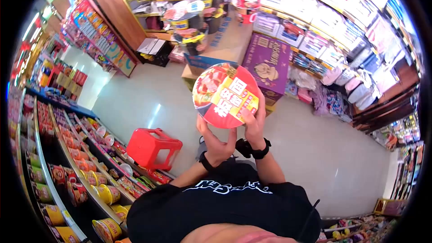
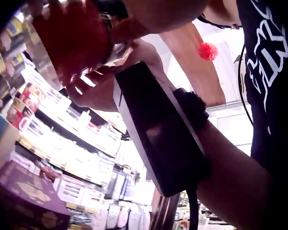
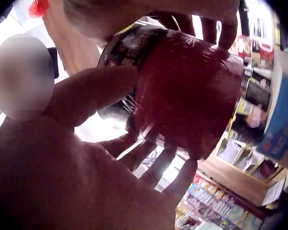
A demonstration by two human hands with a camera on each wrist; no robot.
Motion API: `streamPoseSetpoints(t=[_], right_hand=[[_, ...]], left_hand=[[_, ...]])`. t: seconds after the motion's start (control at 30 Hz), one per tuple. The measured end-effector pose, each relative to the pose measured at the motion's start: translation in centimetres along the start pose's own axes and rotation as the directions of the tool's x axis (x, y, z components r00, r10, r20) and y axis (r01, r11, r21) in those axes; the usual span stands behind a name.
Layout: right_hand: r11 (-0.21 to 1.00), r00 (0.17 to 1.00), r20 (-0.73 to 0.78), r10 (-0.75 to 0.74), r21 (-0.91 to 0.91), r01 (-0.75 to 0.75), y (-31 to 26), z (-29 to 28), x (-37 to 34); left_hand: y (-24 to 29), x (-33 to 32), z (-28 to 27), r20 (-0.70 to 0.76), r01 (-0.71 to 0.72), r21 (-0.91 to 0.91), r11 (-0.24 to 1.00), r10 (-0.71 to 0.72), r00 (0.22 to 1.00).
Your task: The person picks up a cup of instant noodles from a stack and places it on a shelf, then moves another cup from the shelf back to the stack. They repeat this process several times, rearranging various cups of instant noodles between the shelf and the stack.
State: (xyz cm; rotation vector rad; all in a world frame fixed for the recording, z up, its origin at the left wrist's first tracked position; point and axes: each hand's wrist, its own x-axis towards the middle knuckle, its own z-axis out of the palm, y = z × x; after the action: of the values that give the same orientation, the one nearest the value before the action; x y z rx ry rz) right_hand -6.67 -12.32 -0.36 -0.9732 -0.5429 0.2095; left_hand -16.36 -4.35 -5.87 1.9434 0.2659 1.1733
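Note:
A red instant noodle bowl (image 1: 224, 94) with a printed lid is held up in front of the chest, lid facing the head camera. My left hand (image 1: 217, 145) grips its lower left side, thumb along the near edge. My right hand (image 1: 255, 126) grips the right side, fingers curled round the wall. The bowl (image 3: 187, 91) appears in the right wrist view with clear wrap over its dark red wall, between my right hand (image 3: 101, 158) and the left hand (image 3: 134, 19) above. In the left wrist view, the bowl (image 2: 77, 43) is dark and tilted.
Ahead, stacked noodle cups (image 1: 189, 22) stand on a cardboard box (image 1: 234, 40) beside a purple carton (image 1: 270, 63). A red plastic stool (image 1: 153, 146) is on the floor at left. Noodle shelves (image 1: 76, 153) line the left side; goods shelves (image 1: 310, 18) run along the back.

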Motion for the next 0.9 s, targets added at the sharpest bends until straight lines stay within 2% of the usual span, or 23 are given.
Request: streamPoseSetpoints(t=[0.03, 0.1, 0.17, 0.23, 0.3, 0.37, 0.43, 0.5, 0.57, 0.63, 0.7, 0.73, 0.8, 0.83, 0.87, 0.9], right_hand=[[1.0, 0.998, -0.063, -0.023, -0.014, 0.022, -0.7, -1.1, -0.5], [0.999, 0.995, -0.102, -0.011, -0.036, 0.007, -1.4, -3.1, -1.2], [0.989, 0.983, -0.144, -0.117, -0.109, 0.102, -1.4, -4.9, -1.6], [0.981, 0.981, -0.15, -0.127, -0.162, 0.102, -2.0, -6.2, -1.7], [0.972, 0.978, -0.17, -0.118, -0.221, 0.078, -2.5, -7.0, -1.0], [0.953, 0.98, -0.126, -0.157, -0.281, 0.117, -2.2, -8.9, 0.7], [0.929, 0.979, -0.073, -0.189, -0.336, 0.154, -2.3, -10.1, 3.3], [0.957, 0.997, -0.021, -0.079, -0.281, 0.07, -2.8, -11.0, 6.3], [0.953, 0.995, -0.028, -0.092, -0.293, 0.08, -1.5, -12.2, 9.8], [0.948, 0.999, -0.027, -0.018, -0.318, 0.008, -0.9, -12.7, 14.6], [0.946, 0.996, 0.077, 0.038, -0.325, -0.011, -0.6, -13.0, 19.2], [0.936, 0.992, 0.111, 0.057, -0.352, -0.014, 0.6, -13.7, 21.8], [0.927, 0.983, 0.163, 0.08, -0.375, -0.014, 1.9, -14.2, 25.9], [0.95, 0.97, 0.187, 0.157, -0.298, -0.097, 2.1, -13.9, 27.5], [0.957, 0.948, 0.214, 0.234, -0.221, -0.187, 2.5, -13.6, 29.0], [0.957, 0.945, 0.223, 0.24, -0.219, -0.192, 3.3, -13.6, 30.3]], left_hand=[[0.5, 0.0, 0.8, 0.061, -0.044, 0.015, 0.999, 0.043, 0.997], [1.0, 0.2, 2.5, 0.08, -0.044, -0.066, 0.997, 0.049, 0.996], [1.2, 0.6, 3.9, 0.149, -0.035, -0.104, 0.994, 0.05, 0.988], [2.1, 1.8, 5.1, 0.136, -0.065, -0.058, 0.996, 0.072, 0.988], [2.0, 2.8, 6.4, 0.188, -0.058, -0.086, 0.995, 0.073, 0.979], [1.5, 3.9, 8.3, 0.166, -0.075, -0.113, 0.991, 0.093, 0.982], [1.5, 6.0, 10.5, 0.188, 0.091, -0.309, 0.947, -0.033, 0.982], [0.4, 8.2, 12.3, 0.166, 0.047, -0.275, 0.96, -0.001, 0.986], [-0.6, 10.9, 14.1, 0.159, 0.066, -0.219, 0.973, -0.031, 0.987], [-1.9, 14.2, 15.6, 0.185, 0.155, -0.243, 0.958, -0.111, 0.976], [-2.2, 17.9, 16.2, 0.282, 0.28, -0.305, 0.91, -0.194, 0.94], [-3.3, 19.2, 16.9, 0.261, 0.277, -0.308, 0.91, -0.199, 0.945], [-6.2, 21.2, 18.2, 0.21, 0.211, -0.186, 0.96, -0.171, 0.963], [-7.3, 22.5, 18.8, 0.194, 0.209, -0.183, 0.961, -0.173, 0.966], [-8.5, 23.6, 19.4, 0.189, 0.265, -0.226, 0.937, -0.225, 0.956], [-9.2, 24.3, 19.8, 0.188, 0.321, -0.268, 0.908, -0.277, 0.942]])
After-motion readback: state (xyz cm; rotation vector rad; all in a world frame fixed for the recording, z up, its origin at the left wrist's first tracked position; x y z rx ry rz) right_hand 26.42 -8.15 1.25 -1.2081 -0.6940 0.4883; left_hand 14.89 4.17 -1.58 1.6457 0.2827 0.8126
